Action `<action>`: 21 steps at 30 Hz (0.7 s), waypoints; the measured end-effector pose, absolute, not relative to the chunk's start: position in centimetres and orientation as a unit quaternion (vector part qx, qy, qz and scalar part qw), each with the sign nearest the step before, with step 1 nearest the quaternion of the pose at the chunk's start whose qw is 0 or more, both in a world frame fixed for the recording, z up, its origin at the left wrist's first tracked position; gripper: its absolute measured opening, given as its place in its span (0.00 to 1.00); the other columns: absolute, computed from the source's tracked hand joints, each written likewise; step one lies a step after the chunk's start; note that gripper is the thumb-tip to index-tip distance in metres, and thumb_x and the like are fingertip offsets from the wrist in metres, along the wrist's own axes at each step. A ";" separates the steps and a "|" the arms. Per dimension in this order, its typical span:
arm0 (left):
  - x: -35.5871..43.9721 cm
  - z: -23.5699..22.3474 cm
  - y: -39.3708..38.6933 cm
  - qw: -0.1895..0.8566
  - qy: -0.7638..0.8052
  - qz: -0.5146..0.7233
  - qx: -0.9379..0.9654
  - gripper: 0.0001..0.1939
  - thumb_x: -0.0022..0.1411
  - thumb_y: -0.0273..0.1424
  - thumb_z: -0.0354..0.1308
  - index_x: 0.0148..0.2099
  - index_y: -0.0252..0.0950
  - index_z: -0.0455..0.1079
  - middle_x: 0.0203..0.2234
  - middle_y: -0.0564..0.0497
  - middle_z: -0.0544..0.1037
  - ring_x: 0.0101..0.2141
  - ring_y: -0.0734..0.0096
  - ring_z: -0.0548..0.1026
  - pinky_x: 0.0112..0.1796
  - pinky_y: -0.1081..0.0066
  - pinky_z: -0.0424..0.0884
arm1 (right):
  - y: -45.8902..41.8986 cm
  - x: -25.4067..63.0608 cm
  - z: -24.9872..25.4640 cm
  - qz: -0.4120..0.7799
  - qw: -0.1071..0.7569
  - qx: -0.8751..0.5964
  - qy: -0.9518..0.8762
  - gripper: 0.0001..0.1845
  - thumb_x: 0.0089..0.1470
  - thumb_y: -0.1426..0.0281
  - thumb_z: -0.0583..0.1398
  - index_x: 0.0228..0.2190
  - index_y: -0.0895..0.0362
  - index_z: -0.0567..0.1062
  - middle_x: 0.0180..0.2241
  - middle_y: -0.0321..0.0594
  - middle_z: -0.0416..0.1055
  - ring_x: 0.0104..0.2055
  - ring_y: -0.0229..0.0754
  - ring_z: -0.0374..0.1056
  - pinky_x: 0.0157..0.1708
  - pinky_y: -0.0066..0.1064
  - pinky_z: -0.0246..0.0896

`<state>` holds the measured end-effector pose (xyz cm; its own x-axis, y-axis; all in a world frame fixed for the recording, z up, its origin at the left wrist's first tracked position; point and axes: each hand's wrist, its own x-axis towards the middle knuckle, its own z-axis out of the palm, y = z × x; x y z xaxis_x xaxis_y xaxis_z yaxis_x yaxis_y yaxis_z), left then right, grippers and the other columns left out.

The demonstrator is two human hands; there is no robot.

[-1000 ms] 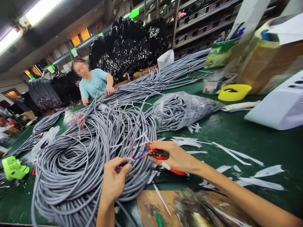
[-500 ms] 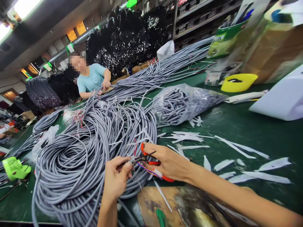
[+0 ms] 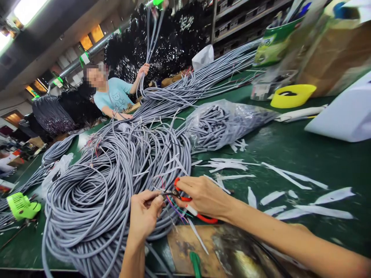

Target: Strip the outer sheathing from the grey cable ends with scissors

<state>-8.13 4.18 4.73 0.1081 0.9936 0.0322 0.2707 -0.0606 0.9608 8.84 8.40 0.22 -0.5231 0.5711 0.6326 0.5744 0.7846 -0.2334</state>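
My left hand (image 3: 145,214) pinches the end of a grey cable (image 3: 158,193) from which thin coloured wires (image 3: 174,204) fan out. My right hand (image 3: 203,197) grips red-handled cutters (image 3: 188,204), whose dark jaws meet the cable end right by my left fingertips. Both hands hover over the near edge of a big heap of coiled grey cables (image 3: 110,181) on the green table (image 3: 304,158).
A clear bag of cut cable pieces (image 3: 220,125) lies behind my hands. White strips of sheath (image 3: 290,179) litter the table to the right. A worn board (image 3: 220,251) sits at the front edge. Across the table a person (image 3: 111,94) lifts cables. A green fan (image 3: 21,206) stands left.
My hands and the cutters stay at the cable end, the jaws now closer on it. The person across the table has raised a hand, lifting a bundle of cables upward.
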 end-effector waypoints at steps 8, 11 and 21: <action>-8.1 5.2 4.0 0.479 0.538 0.395 0.570 0.20 0.41 0.44 0.63 0.26 0.28 0.74 0.14 0.55 0.64 0.14 0.83 0.56 0.16 0.77 0.52 | 9.1 10.1 -0.1 0.012 0.337 -0.450 -0.827 0.21 0.56 0.63 0.49 0.14 0.55 0.63 0.13 0.37 0.64 0.16 0.37 0.61 0.20 0.27 0.48; -8.8 5.5 1.9 0.537 0.507 0.379 0.558 0.25 0.35 0.49 0.65 0.25 0.29 0.76 0.13 0.53 0.65 0.12 0.83 0.57 0.14 0.77 0.53 | 9.6 11.4 0.6 0.045 0.204 -0.601 -0.771 0.18 0.54 0.62 0.51 0.18 0.55 0.70 0.19 0.43 0.70 0.24 0.45 0.68 0.22 0.29 0.52; -12.5 -1.2 -9.6 0.422 0.557 0.052 0.713 0.09 0.49 0.37 0.61 0.34 0.42 0.79 0.23 0.48 0.79 0.27 0.63 0.75 0.26 0.73 0.66 | 10.2 14.9 1.7 0.099 0.081 -0.681 -0.721 0.16 0.52 0.64 0.51 0.27 0.56 0.77 0.26 0.54 0.75 0.27 0.54 0.71 0.19 0.33 0.55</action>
